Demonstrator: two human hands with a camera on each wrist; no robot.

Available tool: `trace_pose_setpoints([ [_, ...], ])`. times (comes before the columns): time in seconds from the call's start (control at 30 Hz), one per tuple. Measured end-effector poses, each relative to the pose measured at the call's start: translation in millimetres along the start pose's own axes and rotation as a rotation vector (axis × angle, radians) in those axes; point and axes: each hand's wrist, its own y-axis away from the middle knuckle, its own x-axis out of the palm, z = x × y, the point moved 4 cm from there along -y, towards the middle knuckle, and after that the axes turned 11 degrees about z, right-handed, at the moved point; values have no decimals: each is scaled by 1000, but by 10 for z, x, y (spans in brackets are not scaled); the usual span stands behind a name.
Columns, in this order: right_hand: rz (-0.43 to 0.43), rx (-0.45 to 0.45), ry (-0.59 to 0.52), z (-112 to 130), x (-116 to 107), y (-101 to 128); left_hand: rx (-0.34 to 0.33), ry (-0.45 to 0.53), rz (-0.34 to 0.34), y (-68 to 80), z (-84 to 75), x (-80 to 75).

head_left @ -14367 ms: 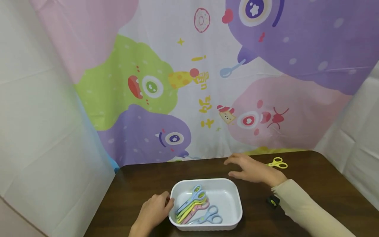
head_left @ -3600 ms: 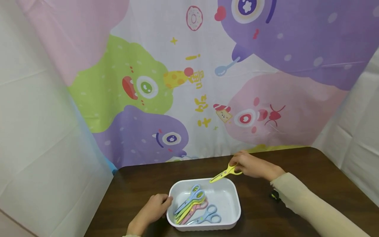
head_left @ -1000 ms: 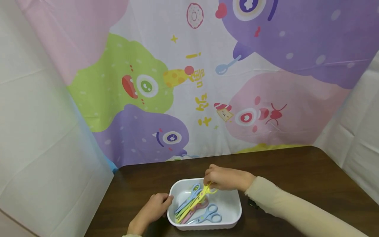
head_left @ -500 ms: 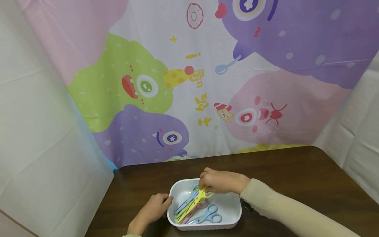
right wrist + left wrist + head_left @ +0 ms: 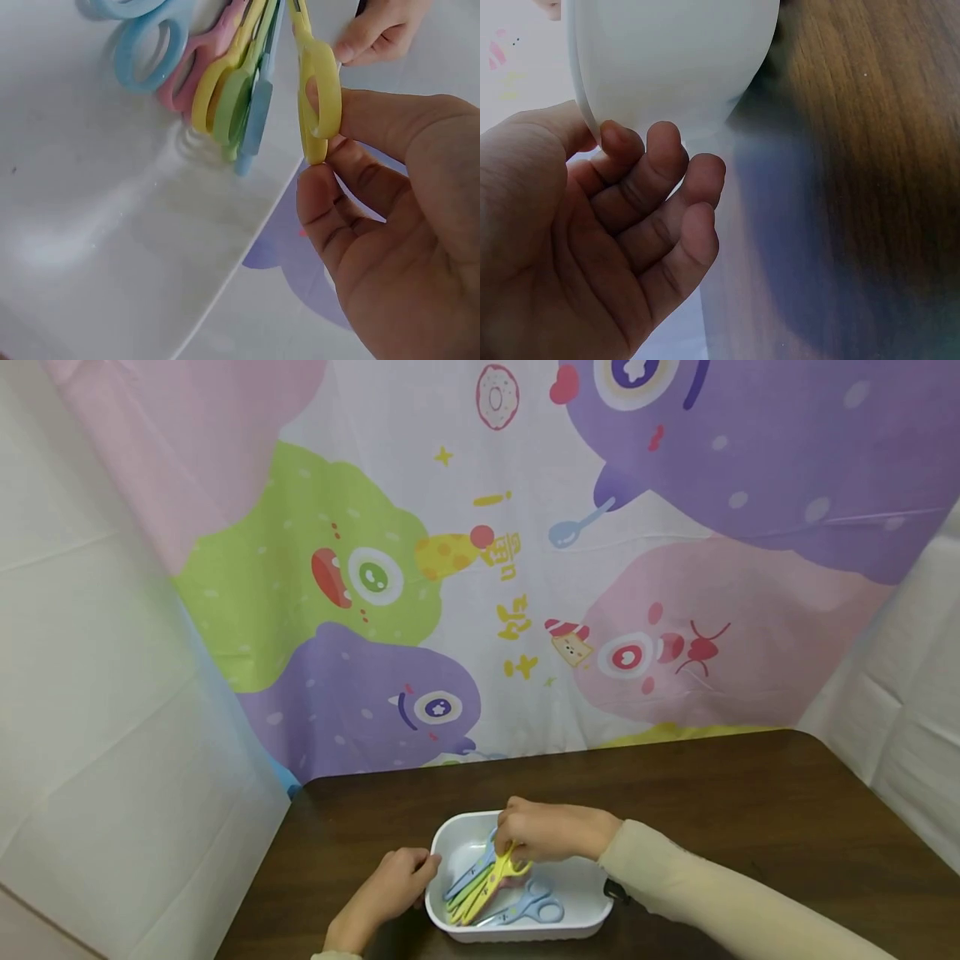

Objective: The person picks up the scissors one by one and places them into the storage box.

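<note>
where cartoon backdrop [image 5: 525,568] meets dark wood table [image 5: 750,793], right hand [image 5: 551,831] grip pinches yellow scissors [image 5: 495,877].

My right hand [image 5: 551,831] covers the handle loops of the yellow scissors [image 5: 491,878] in the head view, and my right-wrist view cuts their blades off at its top edge. My left-wrist view shows only the white tray [image 5: 671,64] from outside, its contents hidden, and my left hand [image 5: 390,887] runs off the lower edge.
</note>
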Motion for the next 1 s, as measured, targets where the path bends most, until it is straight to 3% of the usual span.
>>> trace_pose_setpoints([
  [0.37,13,-3,24,-29,84,-89,5,-12,-8,-6,-11,6],
  [0.67,62,27,-77,-33,116,-99,12,-27,-6,8,1,3],
  [1.0,88,84,-116,-93,149,-93,6,-14,10,12,4,11],
])
